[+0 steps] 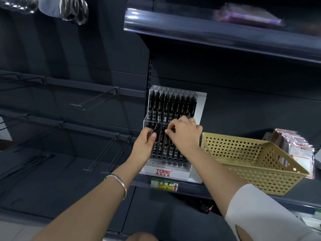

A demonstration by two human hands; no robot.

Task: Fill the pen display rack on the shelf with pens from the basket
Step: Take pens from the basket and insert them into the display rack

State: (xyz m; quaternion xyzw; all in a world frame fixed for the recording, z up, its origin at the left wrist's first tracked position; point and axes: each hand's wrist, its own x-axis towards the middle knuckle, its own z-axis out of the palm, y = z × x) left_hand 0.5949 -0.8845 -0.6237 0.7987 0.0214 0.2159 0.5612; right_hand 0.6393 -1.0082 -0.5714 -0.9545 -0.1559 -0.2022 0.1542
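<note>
A white tiered pen display rack point(163, 172) marked TOME stands on the dark shelf. Its upper tier holds a full row of black pens point(172, 105); the lower tier holds several more, with open holes along the front. My left hand point(145, 143) grips a black pen point(157, 126) tilted in front of the lower tier. My right hand point(184, 133) pinches the top of a pen standing in the lower tier. The tan perforated basket point(260, 164) sits just right of the rack; no pens show inside it.
Packaged goods point(293, 148) stand behind the basket at the right. Bare metal hooks point(97, 100) stick out from the left panel. A shelf with a clear price strip point(208, 37) hangs overhead. A yellow and green price label point(165, 184) is below the rack.
</note>
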